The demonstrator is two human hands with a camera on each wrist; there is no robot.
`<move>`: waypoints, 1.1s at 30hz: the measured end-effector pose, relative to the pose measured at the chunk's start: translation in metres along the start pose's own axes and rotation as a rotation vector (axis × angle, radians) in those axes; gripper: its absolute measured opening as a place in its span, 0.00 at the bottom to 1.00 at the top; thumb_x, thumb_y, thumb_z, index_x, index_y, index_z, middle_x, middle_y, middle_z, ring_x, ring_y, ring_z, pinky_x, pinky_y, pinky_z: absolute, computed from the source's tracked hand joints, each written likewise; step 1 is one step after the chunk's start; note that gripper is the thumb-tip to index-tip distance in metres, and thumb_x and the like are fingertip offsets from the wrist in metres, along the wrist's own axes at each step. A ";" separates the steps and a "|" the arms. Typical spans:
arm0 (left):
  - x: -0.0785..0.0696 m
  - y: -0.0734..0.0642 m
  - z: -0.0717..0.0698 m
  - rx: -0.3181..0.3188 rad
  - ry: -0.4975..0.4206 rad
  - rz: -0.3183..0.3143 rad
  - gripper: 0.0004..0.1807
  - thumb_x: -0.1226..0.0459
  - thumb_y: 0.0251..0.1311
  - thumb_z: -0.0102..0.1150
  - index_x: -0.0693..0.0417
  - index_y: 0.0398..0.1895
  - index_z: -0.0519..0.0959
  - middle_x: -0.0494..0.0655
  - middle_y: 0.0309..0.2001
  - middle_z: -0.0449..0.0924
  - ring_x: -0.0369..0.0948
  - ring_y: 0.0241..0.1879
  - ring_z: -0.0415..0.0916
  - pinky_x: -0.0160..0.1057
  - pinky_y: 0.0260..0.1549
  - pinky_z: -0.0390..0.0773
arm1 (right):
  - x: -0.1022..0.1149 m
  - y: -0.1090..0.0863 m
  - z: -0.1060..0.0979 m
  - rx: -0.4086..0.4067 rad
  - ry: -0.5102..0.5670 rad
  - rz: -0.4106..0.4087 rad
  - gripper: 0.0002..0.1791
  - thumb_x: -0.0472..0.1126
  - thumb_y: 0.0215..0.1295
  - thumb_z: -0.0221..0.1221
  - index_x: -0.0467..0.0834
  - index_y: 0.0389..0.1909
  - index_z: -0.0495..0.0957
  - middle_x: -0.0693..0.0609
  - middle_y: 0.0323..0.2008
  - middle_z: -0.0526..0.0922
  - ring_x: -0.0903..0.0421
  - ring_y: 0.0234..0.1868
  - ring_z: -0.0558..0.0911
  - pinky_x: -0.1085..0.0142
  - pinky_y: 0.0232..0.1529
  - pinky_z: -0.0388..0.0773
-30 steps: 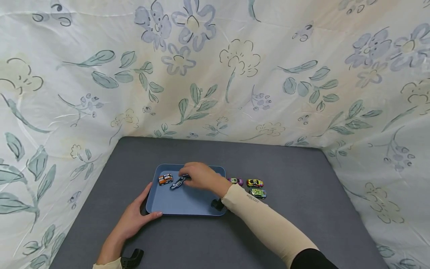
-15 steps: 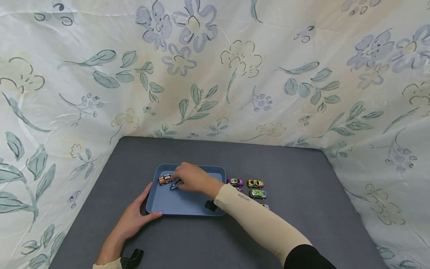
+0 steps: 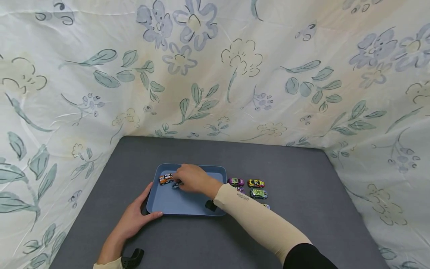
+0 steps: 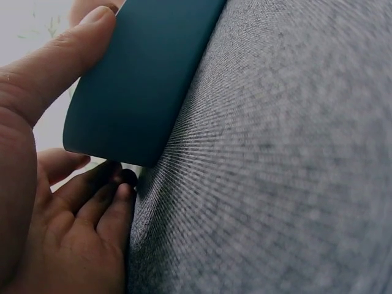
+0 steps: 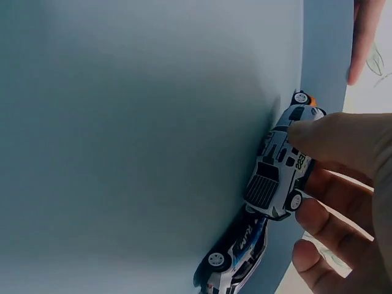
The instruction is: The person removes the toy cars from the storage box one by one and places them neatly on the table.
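My right hand (image 3: 196,181) reaches into the left part of the blue tray (image 3: 188,205). Its thumb and fingers pinch a white-and-grey toy car (image 5: 278,162), mostly hidden under the hand in the head view. Right beside it, to the left, stands an orange-and-white toy car (image 3: 166,179). Another toy car (image 5: 242,248), white, blue and black, lies end to end with the held one in the right wrist view. My left hand (image 3: 134,216) spans the tray's near left corner. Its thumb touches the front wall, with the fingers extended along the left side.
Several toy cars stand on the dark grey table (image 3: 275,160) right of the tray: a purple one (image 3: 236,182), a yellow-and-black one (image 3: 256,183), a green one (image 3: 258,194) and others partly behind the right sleeve. A flowered curtain (image 3: 205,74) closes off the back and sides.
My right hand has shifted slightly left with the white-and-grey toy car, up against the orange-and-white one, uncovering the purple car. The left hand keeps its place at the tray corner.
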State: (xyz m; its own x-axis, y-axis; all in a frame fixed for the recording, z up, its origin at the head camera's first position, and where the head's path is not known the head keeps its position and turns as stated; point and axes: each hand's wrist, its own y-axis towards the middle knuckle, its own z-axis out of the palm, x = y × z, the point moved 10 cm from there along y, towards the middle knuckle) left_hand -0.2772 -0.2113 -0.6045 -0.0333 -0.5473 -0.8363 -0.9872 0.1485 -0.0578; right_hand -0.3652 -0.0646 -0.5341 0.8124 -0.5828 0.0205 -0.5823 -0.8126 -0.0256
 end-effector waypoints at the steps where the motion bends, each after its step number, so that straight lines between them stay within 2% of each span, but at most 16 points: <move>1: 0.000 0.000 0.000 -0.001 0.003 0.000 0.63 0.46 0.62 0.79 0.47 0.91 0.48 0.66 0.85 0.50 0.68 0.82 0.50 0.74 0.71 0.58 | -0.001 -0.002 -0.001 -0.006 0.006 0.003 0.04 0.41 0.73 0.71 0.54 0.44 0.88 0.61 0.38 0.83 0.62 0.40 0.75 0.67 0.41 0.74; 5: -0.001 0.001 0.000 -0.005 0.002 0.003 0.63 0.46 0.62 0.79 0.47 0.91 0.48 0.66 0.85 0.50 0.68 0.82 0.50 0.74 0.72 0.58 | -0.008 -0.009 -0.006 -0.031 0.079 0.034 0.06 0.42 0.74 0.70 0.54 0.48 0.87 0.60 0.41 0.85 0.61 0.42 0.78 0.66 0.43 0.77; 8: -0.001 0.000 0.000 -0.006 0.001 0.001 0.63 0.46 0.62 0.80 0.47 0.91 0.48 0.66 0.85 0.50 0.68 0.82 0.50 0.74 0.72 0.58 | -0.014 -0.014 -0.008 -0.046 0.147 0.066 0.15 0.42 0.75 0.69 0.54 0.59 0.85 0.60 0.45 0.85 0.62 0.43 0.79 0.66 0.42 0.78; 12: -0.001 0.001 0.000 -0.004 0.010 -0.005 0.63 0.46 0.63 0.79 0.46 0.91 0.47 0.66 0.85 0.50 0.68 0.81 0.50 0.74 0.72 0.58 | -0.021 -0.022 -0.010 -0.053 0.203 0.078 0.25 0.40 0.77 0.65 0.57 0.72 0.80 0.59 0.42 0.81 0.62 0.37 0.76 0.67 0.36 0.73; 15: -0.001 0.001 0.000 -0.004 0.007 -0.004 0.63 0.45 0.62 0.79 0.47 0.91 0.47 0.66 0.85 0.50 0.69 0.81 0.50 0.74 0.72 0.58 | -0.026 -0.029 -0.010 -0.050 0.234 0.068 0.23 0.38 0.79 0.62 0.55 0.70 0.82 0.57 0.41 0.79 0.60 0.34 0.73 0.68 0.35 0.70; 18: -0.001 0.002 0.001 0.000 0.001 -0.005 0.63 0.45 0.62 0.79 0.47 0.91 0.47 0.66 0.85 0.49 0.68 0.82 0.49 0.74 0.72 0.58 | -0.032 -0.036 -0.011 -0.049 0.277 0.074 0.17 0.38 0.80 0.63 0.51 0.65 0.86 0.55 0.45 0.82 0.61 0.36 0.75 0.68 0.38 0.73; 22: 0.000 0.002 0.001 -0.002 0.011 -0.010 0.63 0.45 0.62 0.79 0.46 0.91 0.47 0.67 0.85 0.50 0.69 0.81 0.50 0.74 0.72 0.58 | -0.042 -0.044 -0.013 -0.062 0.295 0.099 0.15 0.37 0.78 0.65 0.48 0.62 0.87 0.54 0.53 0.88 0.61 0.47 0.83 0.67 0.47 0.80; 25: 0.000 0.001 0.001 -0.005 0.028 -0.015 0.64 0.45 0.62 0.80 0.46 0.91 0.47 0.67 0.85 0.51 0.69 0.81 0.51 0.74 0.71 0.59 | -0.047 -0.049 -0.013 -0.059 0.276 0.116 0.15 0.37 0.76 0.68 0.48 0.60 0.87 0.54 0.56 0.89 0.58 0.53 0.85 0.65 0.52 0.82; 27: 0.000 0.000 0.001 -0.005 0.039 -0.019 0.64 0.45 0.62 0.80 0.46 0.91 0.47 0.67 0.85 0.51 0.69 0.81 0.52 0.74 0.71 0.60 | -0.051 -0.051 -0.011 -0.048 0.266 0.132 0.15 0.37 0.75 0.69 0.47 0.59 0.87 0.53 0.55 0.89 0.57 0.51 0.85 0.64 0.50 0.82; 33: -0.001 0.000 0.002 -0.008 0.051 -0.022 0.64 0.45 0.61 0.80 0.47 0.91 0.47 0.68 0.84 0.52 0.69 0.80 0.53 0.73 0.71 0.61 | -0.061 -0.060 -0.007 -0.046 0.228 0.199 0.14 0.40 0.71 0.73 0.49 0.55 0.85 0.54 0.44 0.88 0.58 0.36 0.78 0.65 0.37 0.76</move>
State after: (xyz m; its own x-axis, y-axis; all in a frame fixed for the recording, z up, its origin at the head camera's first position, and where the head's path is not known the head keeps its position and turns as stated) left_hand -0.2767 -0.2093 -0.6043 -0.0190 -0.5921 -0.8057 -0.9890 0.1296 -0.0720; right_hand -0.3798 0.0201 -0.5270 0.6575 -0.7131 0.2433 -0.7341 -0.6791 -0.0064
